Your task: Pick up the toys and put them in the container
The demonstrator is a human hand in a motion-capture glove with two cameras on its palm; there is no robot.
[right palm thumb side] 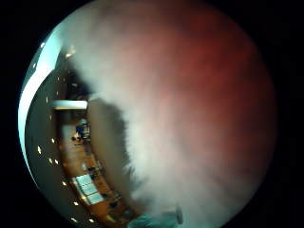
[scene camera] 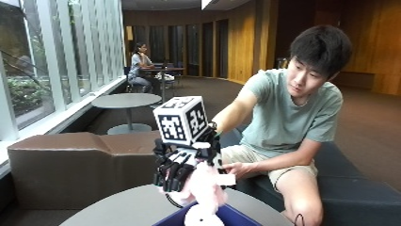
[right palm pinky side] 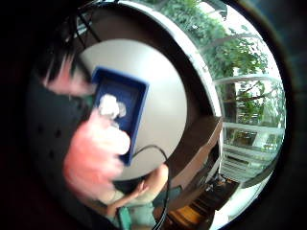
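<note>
My gloved right hand [scene camera: 181, 167] curls its fingers around the fluffy pink toy [scene camera: 204, 188]. I hold it right above the blue container [right palm pinky side: 120, 112], so it can drop in beside the white toy [right palm pinky side: 111, 106].

Pink plush toy [scene camera: 204, 188] with fluffy, soft pile at lower centre of the outside view, black fabric glove on the right hand [scene camera: 181, 167], blue container [right palm pinky side: 120, 108] of smooth plastic, round table [scene camera: 125, 209] matt grey and smooth, brown bench [scene camera: 75, 160] upholstered, leather-like.
</note>
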